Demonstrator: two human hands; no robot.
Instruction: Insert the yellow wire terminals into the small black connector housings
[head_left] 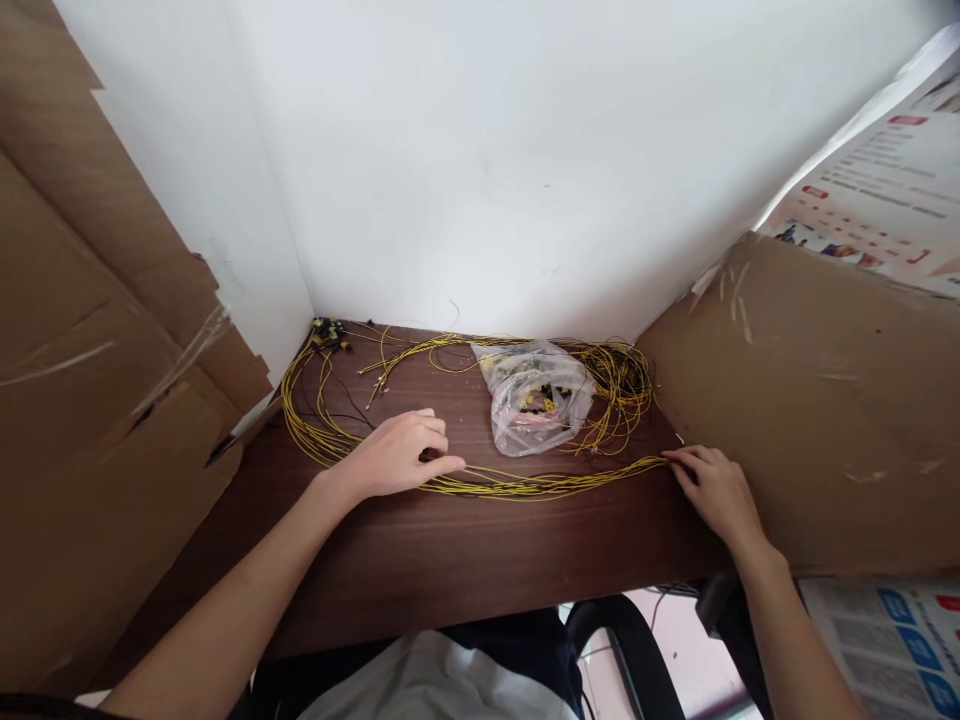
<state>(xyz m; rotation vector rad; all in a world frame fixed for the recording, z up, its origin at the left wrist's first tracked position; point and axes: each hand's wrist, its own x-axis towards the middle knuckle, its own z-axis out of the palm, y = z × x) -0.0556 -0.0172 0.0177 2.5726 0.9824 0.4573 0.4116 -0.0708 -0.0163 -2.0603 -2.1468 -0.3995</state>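
Observation:
A bundle of thin yellow and black wires (525,488) runs across the brown table in front of me, curving round at the left. My right hand (712,490) pinches its right-hand ends between thumb and fingers, beside the cardboard. Over the bundle's left part lies my left hand (401,452), fingers loosely curled and thumb stretched out apart from them; the wires pass beneath it. Black and yellow connectors (328,335) sit at the bundle's far left end. Behind the bundle stands a clear plastic bag (541,400) with small yellow and black pieces inside.
More tangled yellow wires (622,385) lie right of the bag, and loose wire ends (375,385) lie left of it. Cardboard walls (825,390) flank the brown table (480,560), with a white wall (480,180) behind. A black chair armrest (626,650) is below the front edge.

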